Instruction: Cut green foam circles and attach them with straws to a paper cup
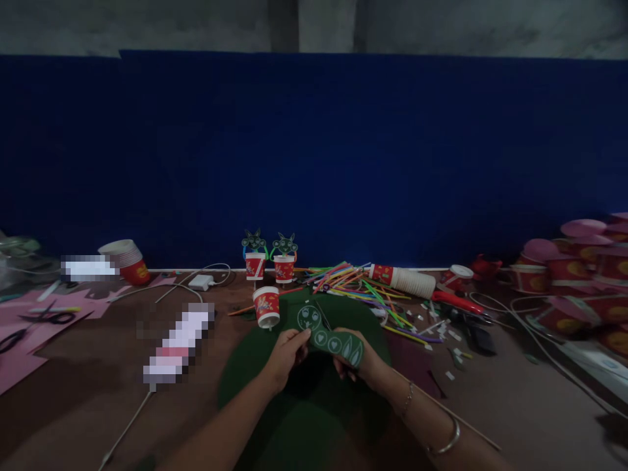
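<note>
My left hand (290,353) pinches a dark green paper strip (328,341) by its left end, thumb and fingers closed on it. White outlines on the strip show a round face with eyes, small circles with hearts, and pointed ear shapes. At the strip's right end is my right hand (360,363), its fingers curled partly beneath the paper; whether it also grips anything under there is hidden. A large dark green sheet (245,386) lies under both hands. Just beyond my left hand a red paper cup (266,307) stands rim-down on that sheet.
Behind stand two red cups (255,267) bearing green animal faces and bent coloured arms. Coloured pipe cleaners (343,280), stacked cups (412,282) and a red-handled tool (458,302) lie right. Scissors (53,318) rest on pink paper (22,366) at left. A blue panel (314,163) closes the back.
</note>
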`<action>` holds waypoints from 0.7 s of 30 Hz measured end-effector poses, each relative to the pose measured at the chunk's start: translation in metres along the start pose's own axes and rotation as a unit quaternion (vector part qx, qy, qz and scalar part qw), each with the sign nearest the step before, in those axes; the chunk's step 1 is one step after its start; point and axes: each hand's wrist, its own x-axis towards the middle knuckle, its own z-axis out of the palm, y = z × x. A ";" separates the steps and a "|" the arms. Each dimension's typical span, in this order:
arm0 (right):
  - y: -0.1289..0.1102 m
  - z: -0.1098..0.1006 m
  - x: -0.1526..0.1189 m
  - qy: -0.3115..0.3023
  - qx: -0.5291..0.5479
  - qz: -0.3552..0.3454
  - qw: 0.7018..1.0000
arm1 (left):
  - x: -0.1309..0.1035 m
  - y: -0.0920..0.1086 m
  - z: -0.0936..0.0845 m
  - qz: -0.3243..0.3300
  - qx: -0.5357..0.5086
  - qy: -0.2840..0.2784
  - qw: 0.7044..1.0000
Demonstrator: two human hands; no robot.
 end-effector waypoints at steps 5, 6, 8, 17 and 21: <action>0.004 -0.004 0.005 -0.008 0.031 0.005 0.999 | 0.005 -0.002 -0.004 -0.008 0.011 0.009 1.000; 0.004 -0.004 0.006 -0.004 0.035 0.017 0.999 | 0.007 -0.003 -0.004 -0.010 0.018 0.008 1.000; 0.002 -0.003 0.009 0.008 0.044 0.041 0.998 | 0.009 -0.005 -0.005 -0.019 0.027 0.006 0.999; -0.002 -0.010 0.015 0.010 -0.004 0.033 0.999 | 0.020 -0.002 -0.016 -0.022 0.032 -0.017 0.999; -0.005 -0.012 0.016 -0.023 0.031 -0.015 0.999 | 0.022 -0.001 -0.018 -0.012 0.065 -0.072 0.995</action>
